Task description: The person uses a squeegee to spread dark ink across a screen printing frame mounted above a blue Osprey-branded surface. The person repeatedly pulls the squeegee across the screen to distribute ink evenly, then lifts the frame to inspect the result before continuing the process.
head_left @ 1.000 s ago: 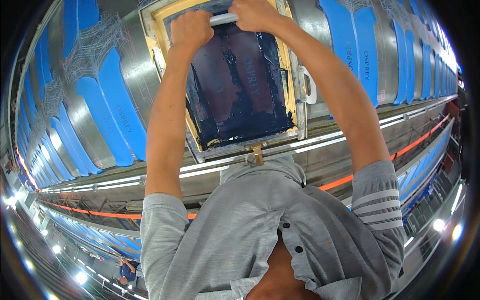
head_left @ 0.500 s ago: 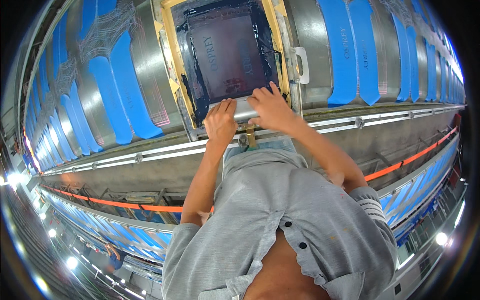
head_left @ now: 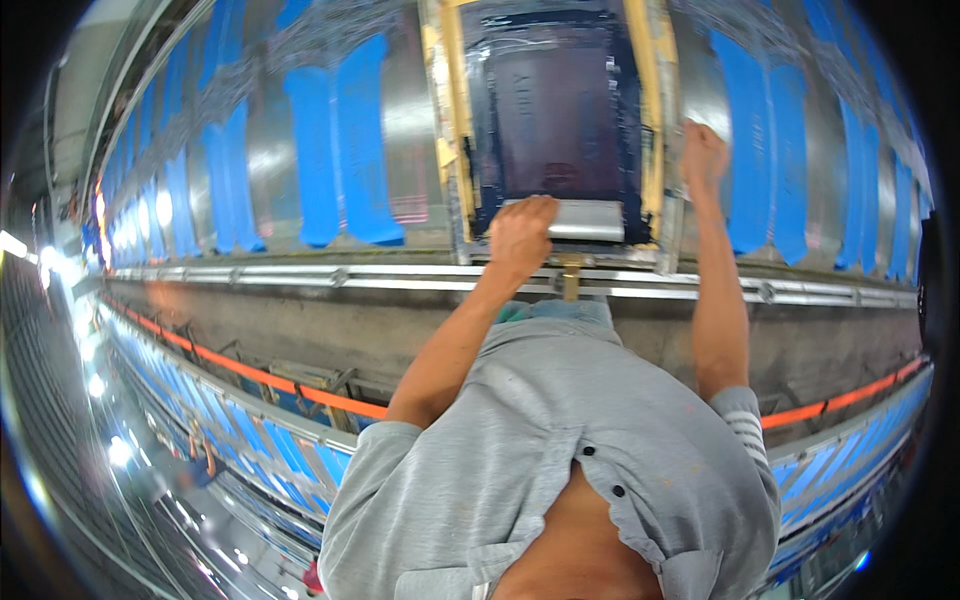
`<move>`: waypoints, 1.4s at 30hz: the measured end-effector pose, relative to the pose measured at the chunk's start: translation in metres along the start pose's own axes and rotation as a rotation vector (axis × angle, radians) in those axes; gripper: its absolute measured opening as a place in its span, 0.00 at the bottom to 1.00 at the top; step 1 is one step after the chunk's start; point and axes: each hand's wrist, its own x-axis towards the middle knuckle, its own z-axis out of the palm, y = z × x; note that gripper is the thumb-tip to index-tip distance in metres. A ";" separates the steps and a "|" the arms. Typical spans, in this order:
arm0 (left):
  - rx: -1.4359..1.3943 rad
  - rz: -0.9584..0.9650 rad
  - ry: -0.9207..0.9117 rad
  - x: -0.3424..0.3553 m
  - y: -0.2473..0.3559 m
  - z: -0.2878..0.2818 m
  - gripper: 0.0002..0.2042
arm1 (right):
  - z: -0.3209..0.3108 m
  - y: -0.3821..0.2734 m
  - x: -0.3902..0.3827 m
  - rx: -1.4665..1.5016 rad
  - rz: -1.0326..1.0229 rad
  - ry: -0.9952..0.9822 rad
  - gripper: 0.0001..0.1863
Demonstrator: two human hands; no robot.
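Observation:
A screen printing frame [head_left: 447,120] with yellow-taped sides lies on the long metal table. Its mesh [head_left: 555,125] is dark, with navy ink smeared round the border and faint lettering in the middle. Across the near end of the mesh rests a squeegee [head_left: 588,220] with a pale metal holder. My left hand [head_left: 523,232] is closed over the squeegee's left end. At the frame's right side, my right hand [head_left: 705,155] is curled into a grip where the white side handle sits; the hand covers most of that handle.
Blue fabric panels [head_left: 340,150] lie in pairs along the table, with more pairs [head_left: 768,150] to the right. A metal rail [head_left: 400,280] runs along the near edge. Behind me are an orange strip [head_left: 250,368] and another table of blue panels. A person [head_left: 200,465] stands far back left.
My right hand has left the squeegee and moved right to the frame's side handle. My left hand stays on the squeegee. The whole view has shifted, carrying the frame rightward in the picture.

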 end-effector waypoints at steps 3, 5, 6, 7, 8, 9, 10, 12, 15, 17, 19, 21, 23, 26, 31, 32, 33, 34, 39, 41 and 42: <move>-0.006 -0.001 0.051 -0.013 -0.026 -0.033 0.22 | 0.022 -0.050 -0.033 0.111 -0.021 0.001 0.19; 0.023 -0.017 0.051 -0.032 -0.076 -0.063 0.22 | 0.063 -0.079 -0.058 0.175 -0.025 -0.050 0.17; 0.027 -0.022 0.049 -0.043 -0.103 -0.075 0.22 | 0.091 -0.094 -0.074 0.177 -0.034 -0.044 0.17; 0.042 -0.026 0.055 -0.054 -0.132 -0.089 0.21 | 0.122 -0.115 -0.092 0.185 -0.053 -0.040 0.17; 0.058 -0.023 0.057 -0.065 -0.165 -0.105 0.21 | 0.154 -0.137 -0.112 0.263 -0.025 -0.028 0.18; 0.078 -0.027 0.057 -0.076 -0.194 -0.119 0.21 | 0.181 -0.155 -0.129 0.343 0.002 -0.024 0.18; 0.097 -0.033 0.039 -0.091 -0.221 -0.136 0.20 | 0.204 -0.170 -0.148 0.349 0.035 -0.042 0.18; 0.114 -0.039 0.018 -0.107 -0.262 -0.166 0.20 | 0.239 -0.195 -0.168 0.348 0.088 -0.068 0.18; 0.138 -0.033 -0.025 -0.122 -0.300 -0.198 0.21 | 0.273 -0.208 -0.187 0.338 0.072 -0.033 0.16; 0.117 -0.068 -0.048 -0.130 -0.308 -0.212 0.21 | 0.282 -0.213 -0.191 0.371 0.038 -0.056 0.15; 0.100 -0.059 -0.037 -0.140 -0.318 -0.221 0.21 | 0.289 -0.217 -0.199 0.399 0.067 -0.063 0.16; 0.081 -0.063 -0.050 -0.147 -0.325 -0.221 0.21 | 0.290 -0.235 -0.205 0.422 0.140 -0.066 0.17; 0.059 -0.058 -0.053 -0.151 -0.328 -0.217 0.21 | 0.290 -0.229 -0.200 0.338 0.100 -0.050 0.16; 0.050 -0.031 -0.070 -0.168 -0.325 -0.195 0.20 | 0.302 -0.209 -0.192 0.202 0.108 -0.043 0.16; 0.122 0.015 -0.013 -0.172 -0.331 -0.166 0.18 | 0.310 -0.219 -0.190 0.072 0.056 0.005 0.18; 0.136 0.026 0.030 -0.160 -0.334 -0.163 0.18 | 0.309 -0.221 -0.188 0.061 0.033 0.034 0.18; 0.164 0.039 0.061 -0.143 -0.338 -0.164 0.18 | 0.308 -0.220 -0.189 0.045 0.016 0.055 0.18; 0.178 0.037 0.064 -0.121 -0.344 -0.164 0.18 | 0.307 -0.219 -0.190 0.033 0.022 0.056 0.17; 0.277 0.031 0.115 0.020 -0.396 -0.180 0.13 | 0.293 -0.240 -0.196 -0.075 0.146 -0.042 0.18; 0.237 -0.092 0.016 0.075 -0.415 -0.188 0.15 | 0.286 -0.249 -0.202 -0.178 0.099 0.002 0.18; 0.330 -0.139 -0.129 0.103 -0.418 -0.202 0.15 | 0.285 -0.251 -0.203 -0.231 0.084 0.027 0.18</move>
